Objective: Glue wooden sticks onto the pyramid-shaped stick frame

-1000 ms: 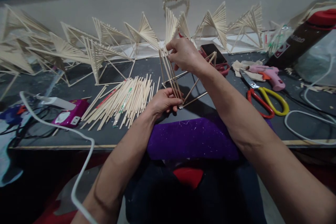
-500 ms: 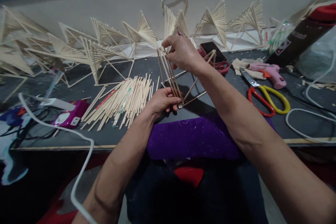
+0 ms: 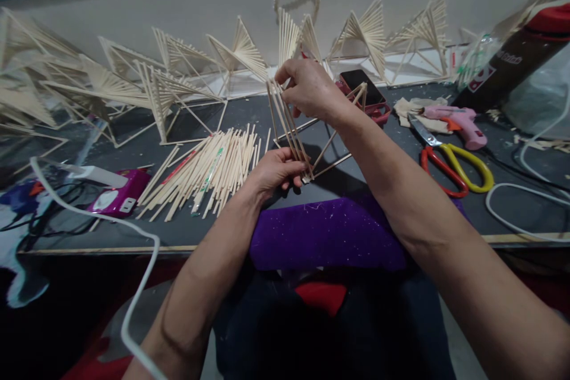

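Observation:
A frame of thin wooden sticks [image 3: 285, 119] stands on the dark table in front of me, with several sticks slanting side by side. My left hand [image 3: 284, 168] pinches the sticks at the frame's lower near corner, where a whitish spot shows. At the upper end of the slanting sticks, my right hand [image 3: 307, 86] has its fingers closed on them. The right fingertips are partly hidden behind the hand. To the left of the frame lies a pile of loose sticks [image 3: 227, 169], with a red one and a green-marked strip among them.
Finished-looking stick structures [image 3: 243, 50] line the wall. At the right lie scissors [image 3: 445, 163], a pink glue gun [image 3: 463, 122] and a dark bottle [image 3: 503, 65]. A phone [image 3: 363, 86] sits behind my right wrist. Purple cloth [image 3: 327, 234] covers the near edge; a magenta power block [image 3: 122, 191] is left.
My left fingers have shifted slightly at the lower corner of the frame. My right hand has hardly moved, and both hands keep hold of the sticks.

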Available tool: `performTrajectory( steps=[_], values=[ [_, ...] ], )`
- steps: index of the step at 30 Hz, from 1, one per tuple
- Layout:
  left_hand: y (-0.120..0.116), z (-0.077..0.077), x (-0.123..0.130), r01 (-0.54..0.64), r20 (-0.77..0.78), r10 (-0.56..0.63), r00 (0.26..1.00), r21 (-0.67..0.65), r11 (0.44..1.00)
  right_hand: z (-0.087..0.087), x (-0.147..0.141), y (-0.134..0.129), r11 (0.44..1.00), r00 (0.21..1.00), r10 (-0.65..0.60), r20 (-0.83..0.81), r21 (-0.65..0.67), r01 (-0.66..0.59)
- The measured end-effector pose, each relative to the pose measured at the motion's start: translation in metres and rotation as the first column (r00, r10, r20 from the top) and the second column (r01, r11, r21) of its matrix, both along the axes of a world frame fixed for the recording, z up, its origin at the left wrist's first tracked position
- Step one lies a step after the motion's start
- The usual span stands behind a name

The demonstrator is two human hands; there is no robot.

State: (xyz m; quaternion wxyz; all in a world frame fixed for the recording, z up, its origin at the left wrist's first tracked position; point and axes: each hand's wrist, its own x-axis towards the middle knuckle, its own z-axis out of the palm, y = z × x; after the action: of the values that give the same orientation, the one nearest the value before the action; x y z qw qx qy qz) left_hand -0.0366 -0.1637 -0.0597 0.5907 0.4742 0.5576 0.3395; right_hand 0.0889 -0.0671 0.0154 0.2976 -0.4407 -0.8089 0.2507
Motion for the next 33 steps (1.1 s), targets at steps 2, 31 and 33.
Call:
performTrajectory(
  steps=[2, 31, 33],
  values=[
    [0.0, 0.0, 0.0, 0.0, 0.0, 0.0, 1.0, -0.001, 1.0, -0.001, 0.0, 0.001, 1.0, 1.0, 0.0, -0.005, 0.011, 0.0],
    [0.003, -0.007, -0.002, -0.007, -0.023, 0.007, 1.0, 0.028, 1.0, 0.004, 0.0, -0.004, 1.0, 0.999, -0.003, -0.047, 0.013, 0.004],
    [0.003, -0.007, -0.002, -0.012, -0.035, 0.013, 0.999, 0.028, 1.0, 0.009, 0.003, -0.005, 1.0, 0.999, -0.021, -0.043, 0.019, 0.021]
  ],
)
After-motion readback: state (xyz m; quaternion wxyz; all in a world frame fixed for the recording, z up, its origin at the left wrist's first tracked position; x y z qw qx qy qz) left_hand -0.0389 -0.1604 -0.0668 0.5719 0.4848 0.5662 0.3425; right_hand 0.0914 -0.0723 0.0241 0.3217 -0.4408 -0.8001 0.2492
